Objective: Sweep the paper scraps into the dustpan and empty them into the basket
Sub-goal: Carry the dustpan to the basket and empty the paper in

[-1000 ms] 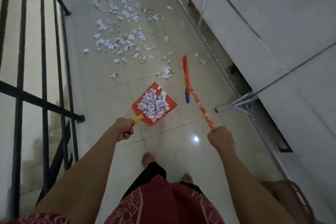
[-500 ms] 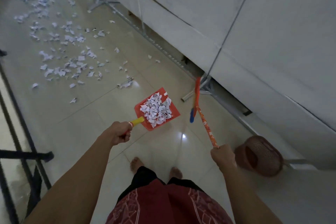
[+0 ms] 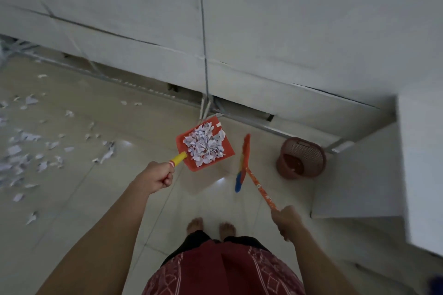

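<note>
My left hand (image 3: 157,177) grips the yellow handle of a red dustpan (image 3: 184,142), held level above the floor and heaped with white paper scraps (image 3: 205,145). My right hand (image 3: 286,220) grips the orange handle of a small broom (image 3: 243,163), whose orange and blue bristles hang between the dustpan and the basket. The brown mesh basket (image 3: 302,158) stands on the floor to the right, by the wall's base. Several loose scraps (image 3: 26,151) still litter the tiles at the left.
A grey panelled wall (image 3: 239,31) with a metal rail along its base runs across the top. A white block or step (image 3: 422,163) juts out at the right, beside the basket. My bare feet (image 3: 211,226) stand on glossy beige tiles.
The view has swung to the right, toward the wall. The basket has come fully into sight, and the dustpan and broom have travelled with me, closer to it. The scrap pile has slid to the left edge.
</note>
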Available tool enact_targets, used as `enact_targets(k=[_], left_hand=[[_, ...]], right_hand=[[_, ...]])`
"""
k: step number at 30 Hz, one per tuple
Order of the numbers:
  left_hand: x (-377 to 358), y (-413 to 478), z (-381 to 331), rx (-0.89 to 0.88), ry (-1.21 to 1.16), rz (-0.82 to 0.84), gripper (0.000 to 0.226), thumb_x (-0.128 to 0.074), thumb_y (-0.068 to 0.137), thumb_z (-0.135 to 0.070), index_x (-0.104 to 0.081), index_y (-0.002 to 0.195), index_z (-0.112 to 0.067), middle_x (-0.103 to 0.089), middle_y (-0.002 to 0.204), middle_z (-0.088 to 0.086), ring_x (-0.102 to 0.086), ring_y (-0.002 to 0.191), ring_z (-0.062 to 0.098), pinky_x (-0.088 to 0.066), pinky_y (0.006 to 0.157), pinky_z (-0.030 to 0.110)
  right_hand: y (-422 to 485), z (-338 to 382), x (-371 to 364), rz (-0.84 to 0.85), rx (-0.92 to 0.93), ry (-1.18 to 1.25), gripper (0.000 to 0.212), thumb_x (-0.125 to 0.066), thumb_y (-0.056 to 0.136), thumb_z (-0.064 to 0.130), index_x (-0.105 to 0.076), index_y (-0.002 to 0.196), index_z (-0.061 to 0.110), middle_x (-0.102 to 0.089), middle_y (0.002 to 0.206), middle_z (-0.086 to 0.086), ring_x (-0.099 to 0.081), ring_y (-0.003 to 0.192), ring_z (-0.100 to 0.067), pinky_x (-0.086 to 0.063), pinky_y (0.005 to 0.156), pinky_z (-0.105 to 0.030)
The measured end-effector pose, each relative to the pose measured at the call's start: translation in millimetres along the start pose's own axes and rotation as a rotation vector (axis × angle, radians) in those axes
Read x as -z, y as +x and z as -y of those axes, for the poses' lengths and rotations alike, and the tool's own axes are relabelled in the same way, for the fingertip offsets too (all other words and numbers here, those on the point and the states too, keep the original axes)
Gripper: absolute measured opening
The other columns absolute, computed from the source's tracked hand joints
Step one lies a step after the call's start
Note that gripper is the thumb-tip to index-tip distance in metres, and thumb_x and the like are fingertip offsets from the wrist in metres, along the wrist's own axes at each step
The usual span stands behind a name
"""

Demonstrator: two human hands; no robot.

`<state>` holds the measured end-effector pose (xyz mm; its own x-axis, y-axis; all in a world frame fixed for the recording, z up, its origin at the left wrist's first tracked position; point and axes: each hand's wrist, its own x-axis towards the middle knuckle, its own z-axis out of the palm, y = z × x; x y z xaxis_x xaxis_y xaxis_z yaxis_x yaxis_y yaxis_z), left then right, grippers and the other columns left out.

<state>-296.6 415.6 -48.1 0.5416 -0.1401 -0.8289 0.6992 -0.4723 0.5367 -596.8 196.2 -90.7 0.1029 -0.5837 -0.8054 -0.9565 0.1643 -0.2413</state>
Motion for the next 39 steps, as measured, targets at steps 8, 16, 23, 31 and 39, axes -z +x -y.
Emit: enact_targets(k=[8,16,23,31,39], left_hand=[[-47,12,-38,-0.102,0.223,0.134,0.012,-0.046,0.093,0.001,-0.048,0.082,-0.004,-0.039,0.061,0.004,-0.033,0.035,0.008,-0.019,0.034,0.012],[-95,9,-56,-0.223,0.353,0.202,0.019,-0.042,0.093,0.001,-0.047,0.075,-0.005,-0.039,0.06,0.004,-0.03,0.045,0.012,-0.018,0.033,0.013],[-151,-17,-55,-0.31,0.495,0.211,0.016,-0.04,0.085,0.009,-0.048,0.081,-0.004,-0.04,0.062,0.005,-0.031,0.046,0.013,-0.019,0.033,0.013],[-217,-47,-34,-0.397,0.548,0.161,0.013,-0.042,0.085,0.007,-0.05,0.089,-0.001,-0.043,0.068,0.009,-0.034,0.045,0.015,-0.022,0.034,0.013],[-287,-71,-24,-0.436,0.576,0.145,0.016,-0.042,0.083,0.009,-0.049,0.093,-0.001,-0.043,0.07,0.008,-0.036,0.046,0.017,-0.023,0.033,0.013]], right_hand=[[-26,-40,-23,0.039,-0.241,0.252,0.03,-0.053,0.096,0.027,-0.047,0.079,0.003,-0.043,0.054,-0.006,-0.034,0.031,-0.013,-0.029,0.043,-0.02],[-60,-62,-35,0.131,-0.38,0.612,0.026,-0.044,0.099,0.021,-0.041,0.076,0.01,-0.036,0.05,-0.004,-0.025,0.034,-0.01,-0.021,0.039,-0.016],[-82,-88,-8,0.198,-0.388,0.844,0.035,-0.037,0.101,0.01,-0.045,0.067,0.007,-0.046,0.041,-0.002,-0.028,0.028,-0.006,-0.022,0.031,-0.014],[-51,-157,18,0.066,-0.336,0.732,0.015,-0.041,0.1,0.016,-0.045,0.087,0.008,-0.041,0.054,-0.005,-0.028,0.03,-0.011,-0.026,0.037,-0.016],[-23,-201,53,0.073,-0.344,0.763,0.016,-0.04,0.1,0.017,-0.045,0.088,0.007,-0.04,0.053,-0.004,-0.027,0.032,-0.01,-0.025,0.039,-0.016]])
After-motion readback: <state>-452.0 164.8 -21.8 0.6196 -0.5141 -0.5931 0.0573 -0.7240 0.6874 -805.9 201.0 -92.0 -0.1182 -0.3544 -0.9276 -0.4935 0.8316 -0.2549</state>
